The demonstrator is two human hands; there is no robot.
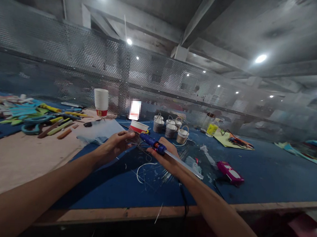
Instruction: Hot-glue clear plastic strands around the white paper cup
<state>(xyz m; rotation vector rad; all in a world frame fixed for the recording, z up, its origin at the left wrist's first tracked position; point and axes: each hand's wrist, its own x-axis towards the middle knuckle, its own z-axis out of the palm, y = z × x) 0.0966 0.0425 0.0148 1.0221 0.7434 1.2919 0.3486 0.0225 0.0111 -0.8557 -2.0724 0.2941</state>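
My right hand (pixel 163 159) is closed round a blue hot-glue gun (pixel 153 143). A clear glue stick (pixel 184 164) juts from its back toward me, and its black cord (pixel 182 195) runs down over the table edge. The gun's nozzle points left at a small clear piece (pixel 133 138) pinched in the fingers of my left hand (pixel 118 142). Both hands hover over the blue mat (pixel 265 175), just in front of a red-and-white paper cup lying on its side (pixel 138 126). What exactly the left fingers hold is too blurred to name.
A stack of paper cups (pixel 101 101) stands at the back left beside scissors (pixel 36 122) and coloured sticks. Several small cup baskets (pixel 171 128) and a jar (pixel 207 122) stand behind the hands. A pink box (pixel 229 172) lies to the right. Perforated metal screen (pixel 70 63) closes the far side.
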